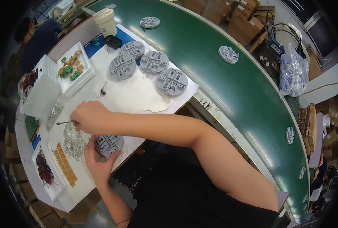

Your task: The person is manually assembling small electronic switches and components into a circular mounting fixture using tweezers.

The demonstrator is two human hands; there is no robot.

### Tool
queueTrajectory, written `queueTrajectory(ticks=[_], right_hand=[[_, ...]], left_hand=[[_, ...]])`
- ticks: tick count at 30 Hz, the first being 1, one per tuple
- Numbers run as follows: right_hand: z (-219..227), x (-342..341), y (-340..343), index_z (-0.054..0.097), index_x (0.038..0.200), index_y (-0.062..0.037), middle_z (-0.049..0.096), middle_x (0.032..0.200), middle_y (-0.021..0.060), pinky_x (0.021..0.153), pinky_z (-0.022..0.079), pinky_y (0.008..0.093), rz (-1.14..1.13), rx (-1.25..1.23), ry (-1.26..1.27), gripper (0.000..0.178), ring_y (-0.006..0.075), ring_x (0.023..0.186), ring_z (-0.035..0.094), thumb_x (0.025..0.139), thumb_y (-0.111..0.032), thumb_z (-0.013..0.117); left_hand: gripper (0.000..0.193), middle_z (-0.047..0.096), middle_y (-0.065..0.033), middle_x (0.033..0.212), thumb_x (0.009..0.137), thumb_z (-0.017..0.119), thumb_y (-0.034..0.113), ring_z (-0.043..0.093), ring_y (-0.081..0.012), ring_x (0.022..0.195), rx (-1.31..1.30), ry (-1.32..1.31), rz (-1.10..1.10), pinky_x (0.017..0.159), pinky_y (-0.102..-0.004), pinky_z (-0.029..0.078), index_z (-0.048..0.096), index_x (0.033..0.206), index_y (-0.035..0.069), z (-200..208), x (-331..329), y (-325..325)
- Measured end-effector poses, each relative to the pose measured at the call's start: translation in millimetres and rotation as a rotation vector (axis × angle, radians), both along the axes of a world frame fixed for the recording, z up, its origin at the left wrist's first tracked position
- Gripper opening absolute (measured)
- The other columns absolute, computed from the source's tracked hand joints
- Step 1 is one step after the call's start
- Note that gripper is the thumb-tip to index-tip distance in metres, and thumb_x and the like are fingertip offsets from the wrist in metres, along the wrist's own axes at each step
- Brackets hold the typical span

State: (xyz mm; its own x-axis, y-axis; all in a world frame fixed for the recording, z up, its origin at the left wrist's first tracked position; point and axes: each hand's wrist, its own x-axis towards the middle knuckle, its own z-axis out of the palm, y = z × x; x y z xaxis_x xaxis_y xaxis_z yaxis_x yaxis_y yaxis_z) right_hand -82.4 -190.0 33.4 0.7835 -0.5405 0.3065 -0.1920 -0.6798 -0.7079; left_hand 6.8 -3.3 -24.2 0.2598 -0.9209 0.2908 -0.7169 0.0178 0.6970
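Observation:
My left hand [98, 167] grips a round grey plastic housing [109, 145] by its edge, thumb on the near side and fingers on the far left side. The housing has raised blocks and slots across its face. Just above it, my right hand [91, 116] is closed round a thin metal tool [63, 122], whose end points left. Whether the tool has one or two prongs is too small to tell. Below that hand lies a heap of small silvery metal parts [73, 142]. My right forearm crosses over the table and hides part of the housing's far edge.
Several similar grey housings [171, 82] stand at the table's far side. Others ride on the green conveyor belt [199, 49]. A white tray [90, 78] holds green and tan boards; another tray [57, 193] holds dark red wired parts. A tan board strip [65, 164] lies nearby. Someone sits far left.

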Motion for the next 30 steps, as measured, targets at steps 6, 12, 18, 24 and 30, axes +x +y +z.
queueTrajectory(ticks=[6, 12, 18, 24, 30], right_hand=[[-7, -28, -5, 0.077, 0.088, -0.0004, 0.076, 0.085, 0.019, 0.078, 0.059, 0.0469, 0.02, 0.112, -0.141, 0.016, 0.0375, 0.085, 0.075, 0.082, -0.015, 0.08], [0, -63, -27, 0.077, 0.089, 0.0031, 0.075, 0.083, 0.022, 0.073, 0.058, 0.0436, -0.052, 0.309, 0.079, 0.023, 0.0333, 0.078, 0.076, 0.088, -0.02, 0.077], [1, -83, -25, 0.072, 0.089, 0.0023, 0.069, 0.076, 0.0094, 0.063, 0.052, 0.0329, -0.141, 0.396, 0.326, 0.03, 0.0144, 0.069, 0.063, 0.09, -0.027, 0.079], [-3, -63, -14, 0.07, 0.09, 0.0031, 0.068, 0.077, 0.0063, 0.062, 0.051, 0.031, -0.165, 0.42, 0.396, 0.029, 0.0121, 0.07, 0.061, 0.091, -0.025, 0.079], [-8, -55, -11, 0.069, 0.089, 0.0029, 0.068, 0.076, 0.0067, 0.062, 0.051, 0.0308, -0.223, 0.352, 0.513, 0.028, 0.0123, 0.069, 0.061, 0.092, -0.023, 0.079]], left_hand=[[0.092, 0.062, -0.0166, 0.136, 0.068, 0.095, 0.015, 0.06, -0.0341, 0.123, 0.017, 0.067, 0.103, 0.11, -0.0433, 0.046, 0.055, 0.15, 0.002, 5, -7, -7], [0.094, 0.061, -0.0162, 0.136, 0.068, 0.094, 0.014, 0.061, -0.0325, 0.121, 0.001, 0.072, -0.023, 0.102, -0.0409, 0.052, 0.053, 0.152, 0.004, 8, -8, -13], [0.094, 0.063, -0.0117, 0.13, 0.063, 0.097, 0.013, 0.065, -0.0267, 0.118, 0.01, 0.183, 0.016, 0.102, -0.0395, 0.054, 0.058, 0.149, 0.009, 5, -14, -24], [0.089, 0.063, -0.0124, 0.136, 0.069, 0.095, 0.026, 0.06, -0.033, 0.125, -0.016, 0.17, -0.003, 0.105, -0.0432, 0.053, 0.057, 0.147, 0.011, 9, -9, -12], [0.088, 0.063, -0.0127, 0.137, 0.069, 0.094, 0.028, 0.058, -0.0337, 0.126, -0.061, 0.149, -0.024, 0.106, -0.0444, 0.051, 0.056, 0.148, 0.011, 5, -7, -9]])
